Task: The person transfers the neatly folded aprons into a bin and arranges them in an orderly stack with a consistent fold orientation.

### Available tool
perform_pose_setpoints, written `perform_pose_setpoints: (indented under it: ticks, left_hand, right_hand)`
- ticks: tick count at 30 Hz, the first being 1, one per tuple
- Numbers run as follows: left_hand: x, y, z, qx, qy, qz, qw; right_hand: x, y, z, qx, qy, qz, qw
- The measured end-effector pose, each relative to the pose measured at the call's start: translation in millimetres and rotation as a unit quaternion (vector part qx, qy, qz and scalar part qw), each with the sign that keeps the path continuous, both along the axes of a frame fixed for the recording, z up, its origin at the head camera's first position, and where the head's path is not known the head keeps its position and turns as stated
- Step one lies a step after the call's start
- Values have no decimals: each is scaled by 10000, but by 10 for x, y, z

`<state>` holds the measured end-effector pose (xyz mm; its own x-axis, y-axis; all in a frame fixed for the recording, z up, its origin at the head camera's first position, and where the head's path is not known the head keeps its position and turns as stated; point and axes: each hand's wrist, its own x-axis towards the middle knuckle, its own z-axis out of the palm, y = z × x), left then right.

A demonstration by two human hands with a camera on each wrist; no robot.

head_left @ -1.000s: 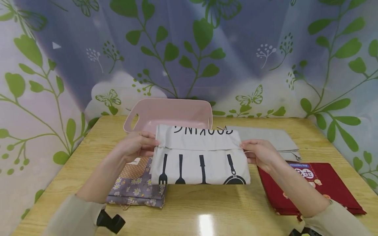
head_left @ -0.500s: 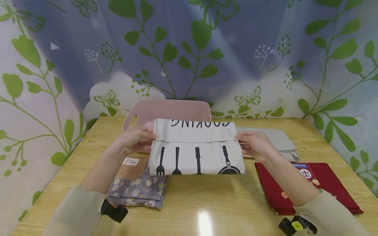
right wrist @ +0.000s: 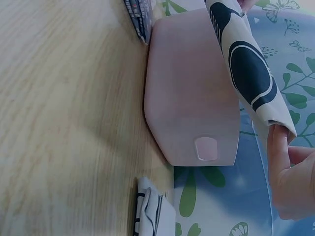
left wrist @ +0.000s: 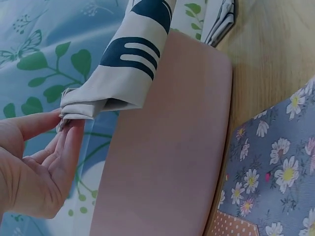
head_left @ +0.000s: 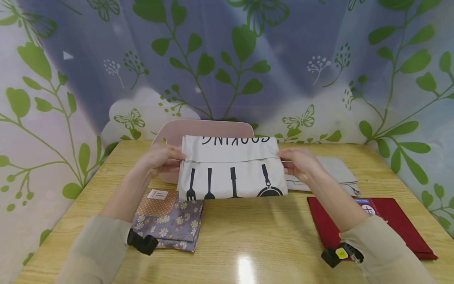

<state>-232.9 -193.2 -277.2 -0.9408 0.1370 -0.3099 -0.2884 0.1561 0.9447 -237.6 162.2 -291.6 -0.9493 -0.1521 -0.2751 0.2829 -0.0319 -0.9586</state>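
Observation:
A folded white apron [head_left: 232, 173] printed with COOKING and dark kitchen utensils hangs level between both hands in the head view. My left hand [head_left: 159, 159] pinches its left edge between thumb and fingers. At the opposite edge, my right hand [head_left: 299, 162] grips it the same way. Behind and partly hidden by the apron stands a pink plastic basket [head_left: 209, 128]. Both wrist views show the apron [left wrist: 130, 59] raised beside the outer wall of the basket [right wrist: 192, 83], its lower folds hanging loose from the fingers.
On the wooden table [head_left: 255, 236] lies a folded purple daisy-print cloth [head_left: 170, 227] with a dotted orange patch, at left. A folded dark red cloth [head_left: 400, 225] lies at right. Behind it is a folded grey cloth [head_left: 335, 169]. A leaf-print curtain [head_left: 227, 59] backs the table.
Both hands have carried the folded apron forward and slightly left, from over the middle of the table to in front of the pink basket, now covering more of it.

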Motion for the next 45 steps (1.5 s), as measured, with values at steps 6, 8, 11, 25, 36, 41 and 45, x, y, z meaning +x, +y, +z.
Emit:
perform_pose_setpoints:
  ticks: [6, 8, 11, 25, 36, 41, 45]
  left_hand:
    - [-29, -31, 21, 56, -46, 55, 10000]
    - [-37, -40, 26, 77, -57, 71, 9999]
    - [-51, -52, 31, 83, -70, 118, 9999]
    - [-144, -61, 82, 477, -141, 317, 9983]
    - [-280, -77, 124, 476, -200, 353, 9980]
    - [-328, -100, 167, 480, -183, 504, 9974]
    - [-354, -131, 211, 265, -443, 566, 9971]
  right_hand:
    - [-52, -37, 28, -24, -14, 6, 10000]
    - [-60, -52, 31, -43, -46, -6, 10000]
    - [-73, -78, 38, -63, -64, -32, 10000]
    - [-217, -119, 65, -60, -126, -118, 9998]
    - [-346, -167, 87, -58, -292, -183, 9994]
    - [-406, -218, 114, -169, -243, -184, 9994]
    - [-448, -266, 120, -200, -232, -224, 9993]
